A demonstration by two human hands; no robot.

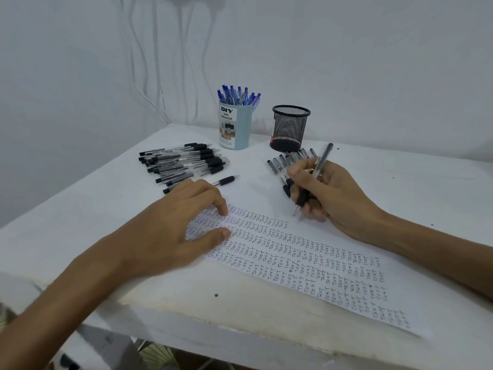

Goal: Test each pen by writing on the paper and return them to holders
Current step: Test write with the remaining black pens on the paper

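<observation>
Biggest worry on the white table (400, 169) is the paper (306, 263). It's a long sheet packed with rows of "TEST", and its near right corner runs right up to the table's front edge. Only the left hand (176, 225) pins it, fingers spread with the tips pressing on the far left end. If that pressure eases mid-stroke, the sheet could skid or swing toward the edge, by the look of it.

The right hand (328, 193) pinches a black gel pen (321, 160) at its rubber grip between thumb and fingers. The tip points down at the blank patch past the top row. Can't tell if it's touching the paper or just above it.

Just behind that hand is a row of black pens (282, 162), close enough that a knuckle could probably knock them rolling. That row also lies between the hand and the black mesh holder (289, 128), which looks empty, so a straight reach to drop the pen goes over them.

Near the mesh one, the light-blue DIY holder (236, 126) is full of blue pens (237, 96). On the left is a pile of black pens (184, 162), and a single black pen (224, 180) lies just beyond the left fingers, easy to nudge.
</observation>
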